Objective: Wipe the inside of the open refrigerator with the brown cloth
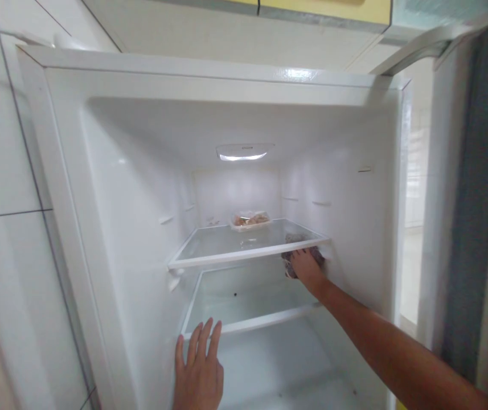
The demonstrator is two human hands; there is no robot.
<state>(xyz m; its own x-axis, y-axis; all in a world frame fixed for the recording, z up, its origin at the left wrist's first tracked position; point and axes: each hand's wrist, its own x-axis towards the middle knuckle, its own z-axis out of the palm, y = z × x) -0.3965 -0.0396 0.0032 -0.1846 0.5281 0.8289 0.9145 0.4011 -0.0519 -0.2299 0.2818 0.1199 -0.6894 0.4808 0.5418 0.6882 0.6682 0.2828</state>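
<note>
My right hand (306, 267) reaches into the open fridge (132, 188) and grips a dark, mottled cloth (288, 265). The cloth is just under the right part of the upper glass shelf (209, 246), near the fridge's right wall. Part of it shows blurred through the glass. My left hand (200, 364) has its fingers spread, with the fingertips at the front left edge of the lower glass shelf (265, 322). Nothing is seen in that hand.
A clear-wrapped food tray (250, 220) sits at the back of the upper shelf. A small dark speck (235, 294) lies on the lower shelf. The fridge lamp (244, 152) is lit. At right stands the open fridge door (461, 188); a tiled wall (4, 142) flanks the left side.
</note>
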